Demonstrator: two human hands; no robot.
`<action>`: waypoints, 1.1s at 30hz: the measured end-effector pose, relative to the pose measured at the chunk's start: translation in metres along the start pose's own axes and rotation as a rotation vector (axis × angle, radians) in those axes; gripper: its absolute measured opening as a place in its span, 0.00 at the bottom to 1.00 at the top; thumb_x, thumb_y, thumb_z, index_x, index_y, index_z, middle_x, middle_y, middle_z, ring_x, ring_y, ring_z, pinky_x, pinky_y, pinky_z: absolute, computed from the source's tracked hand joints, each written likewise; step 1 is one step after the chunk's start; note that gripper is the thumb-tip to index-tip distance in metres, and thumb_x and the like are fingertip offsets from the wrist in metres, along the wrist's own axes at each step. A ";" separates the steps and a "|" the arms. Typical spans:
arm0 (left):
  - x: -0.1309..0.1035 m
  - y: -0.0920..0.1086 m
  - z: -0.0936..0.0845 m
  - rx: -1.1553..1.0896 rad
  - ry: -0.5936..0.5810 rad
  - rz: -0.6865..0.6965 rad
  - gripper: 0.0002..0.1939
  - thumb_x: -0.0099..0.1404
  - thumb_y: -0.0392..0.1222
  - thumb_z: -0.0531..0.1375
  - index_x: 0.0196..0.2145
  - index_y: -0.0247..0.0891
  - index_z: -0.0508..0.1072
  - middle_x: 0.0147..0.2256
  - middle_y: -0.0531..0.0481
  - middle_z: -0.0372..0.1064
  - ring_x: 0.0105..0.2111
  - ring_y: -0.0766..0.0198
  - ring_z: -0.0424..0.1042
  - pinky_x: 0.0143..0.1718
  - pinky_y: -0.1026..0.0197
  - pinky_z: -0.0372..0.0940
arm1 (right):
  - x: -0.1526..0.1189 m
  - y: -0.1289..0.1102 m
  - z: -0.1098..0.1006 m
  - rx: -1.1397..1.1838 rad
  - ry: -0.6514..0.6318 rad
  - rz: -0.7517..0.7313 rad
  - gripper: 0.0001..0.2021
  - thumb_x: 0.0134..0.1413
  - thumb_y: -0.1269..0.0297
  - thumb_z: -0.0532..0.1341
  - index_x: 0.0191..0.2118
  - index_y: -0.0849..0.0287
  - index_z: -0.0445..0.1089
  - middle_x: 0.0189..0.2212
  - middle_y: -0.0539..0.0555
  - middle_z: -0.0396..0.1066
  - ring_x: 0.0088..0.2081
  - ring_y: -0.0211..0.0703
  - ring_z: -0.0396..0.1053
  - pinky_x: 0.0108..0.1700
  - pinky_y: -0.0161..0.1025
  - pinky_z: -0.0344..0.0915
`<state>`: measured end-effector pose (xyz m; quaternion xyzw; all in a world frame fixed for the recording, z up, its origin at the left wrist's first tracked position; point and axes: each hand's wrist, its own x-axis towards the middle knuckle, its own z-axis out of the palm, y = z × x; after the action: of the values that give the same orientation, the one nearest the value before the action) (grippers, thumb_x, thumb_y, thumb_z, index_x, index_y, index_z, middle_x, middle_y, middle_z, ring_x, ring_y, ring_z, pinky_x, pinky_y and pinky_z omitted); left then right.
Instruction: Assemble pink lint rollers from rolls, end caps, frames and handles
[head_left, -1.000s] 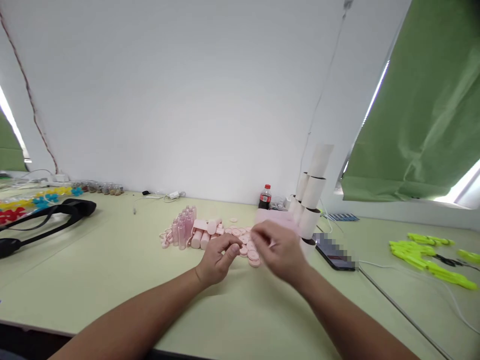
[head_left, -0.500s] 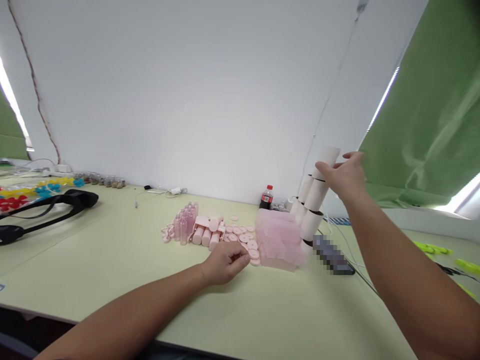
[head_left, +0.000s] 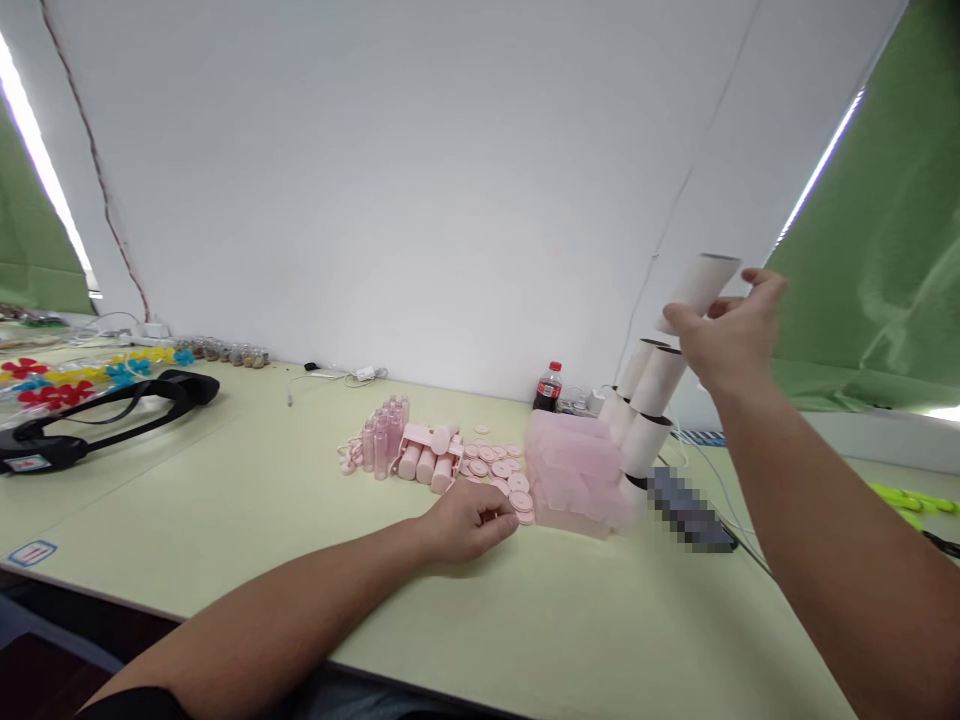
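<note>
My right hand (head_left: 731,325) grips a white tube (head_left: 701,288), tilted and raised above several stacked white tubes (head_left: 658,381). My left hand (head_left: 471,520) rests on the table beside pink discs (head_left: 519,500), its fingers curled with thumb and forefinger close together; whether anything is between them is hidden. Left of the discs lie pink cylinders (head_left: 426,466) in a pink holder, and clear pink bottles (head_left: 382,440) stand next to them. A pile of sheer pink bags (head_left: 574,465) sits between the discs and the stacked tubes.
A cola bottle (head_left: 549,388) stands near the wall. A blurred dark phone-like object (head_left: 690,512) and cables lie right of the bags. At the left are a black headset-like object (head_left: 172,395) and colourful flower pieces (head_left: 71,392). Yellow-green items (head_left: 911,500) lie far right.
My right hand has lifted the white tube up and away from the stack. The view has shifted a little to the left, while my left hand stays beside the discs.
</note>
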<state>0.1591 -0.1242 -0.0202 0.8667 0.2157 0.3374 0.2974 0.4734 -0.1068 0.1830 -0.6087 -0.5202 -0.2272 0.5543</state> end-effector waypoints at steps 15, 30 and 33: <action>-0.002 0.002 -0.002 0.455 -0.230 -0.228 0.22 0.62 0.46 0.57 0.52 0.37 0.73 0.33 0.44 0.75 0.32 0.53 0.72 0.32 0.58 0.63 | -0.169 -0.074 -0.006 0.944 -0.302 0.215 0.26 0.49 0.63 0.70 0.53 0.51 0.62 0.56 0.58 0.67 0.26 0.40 0.76 0.21 0.38 0.74; 0.003 0.005 0.000 0.650 -0.263 -0.453 0.36 0.64 0.53 0.52 0.65 0.34 0.55 0.43 0.35 0.75 0.45 0.40 0.74 0.39 0.48 0.67 | -0.214 -0.035 0.017 1.186 -0.614 0.246 0.05 0.55 0.62 0.66 0.32 0.53 0.70 0.59 0.56 0.65 0.59 0.55 0.63 0.48 0.49 0.70; 0.004 0.007 0.002 0.655 -0.255 -0.508 0.37 0.64 0.53 0.52 0.65 0.30 0.54 0.44 0.32 0.75 0.46 0.38 0.73 0.38 0.47 0.68 | -0.222 -0.038 0.018 1.052 -0.517 0.099 0.07 0.56 0.66 0.66 0.32 0.54 0.66 0.56 0.58 0.65 0.59 0.53 0.63 0.52 0.49 0.67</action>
<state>0.1642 -0.1282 -0.0148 0.8695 0.4793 0.0573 0.1044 0.3552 -0.1806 0.0056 -0.3110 -0.6521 0.2435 0.6471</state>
